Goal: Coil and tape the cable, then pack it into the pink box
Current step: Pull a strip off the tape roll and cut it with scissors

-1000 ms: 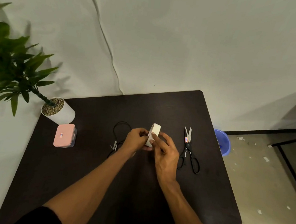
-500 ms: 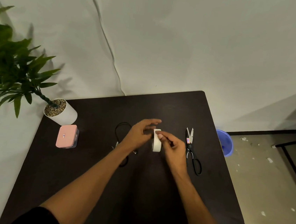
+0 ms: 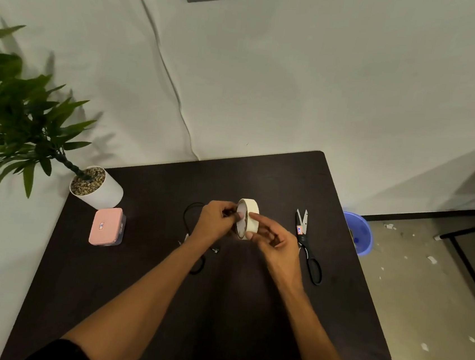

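Note:
Both hands hold a roll of white tape on edge above the middle of the dark table. My right hand grips the roll's outer band between thumb and fingers. My left hand pinches at the roll's left rim, fingertips at its inner edge. The black cable lies loose on the table under and behind my left wrist, partly hidden by the arm. The closed pink box sits at the table's left side.
Black-handled scissors lie right of my right hand. A white pot with a green plant stands at the table's back left corner. A blue bucket is on the floor beyond the right edge. A wall cord hangs behind.
The tape roll has been lifted slightly and turned, so its open side faces left. My left hand has closed in on the roll's rim after hovering open above it.

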